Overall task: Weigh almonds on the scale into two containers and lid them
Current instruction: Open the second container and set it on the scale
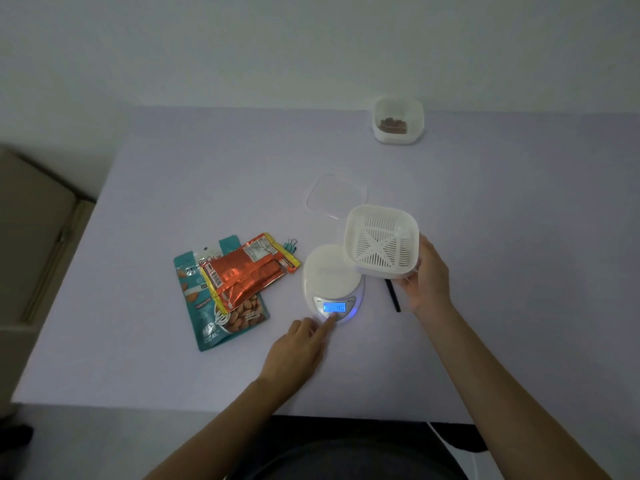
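Left hand (298,348): reaching to the near end of the scale (330,271), pressing the index fingertip (330,318) on the panel just below the display (334,307); other fingers tucking under, gripping nothing.
Right hand (427,282): gripping the container (381,242) at its near right corner, fingers curling round the wall, holding it in the air.
Container: white and square with rounded corners, tilting toward the camera, showing a slotted floor crossed by plain bands; hanging over the scale's right rim and covering part of the platform in this view.
Scale: white and oval, sitting mid-table; display glowing blue, digits blurring too much for reading.
Lid (334,195): clear, lying flat on the table (173,375) just behind the scale.
Far container (398,121): standing at the table's back edge, well apart from the scale, holding a small brown heap of almonds (393,125); lidded or not, cannot tell.
Teal bag (204,306): lying flat left of the scale.
Orange bag (242,271): lying across the teal bag's upper half, its right end reaching near the scale.
Clips (291,244): teal, lying between the orange bag's far corner and the scale.
Strip (393,296): black, lying on the table right of the scale, its top end hiding under the container.
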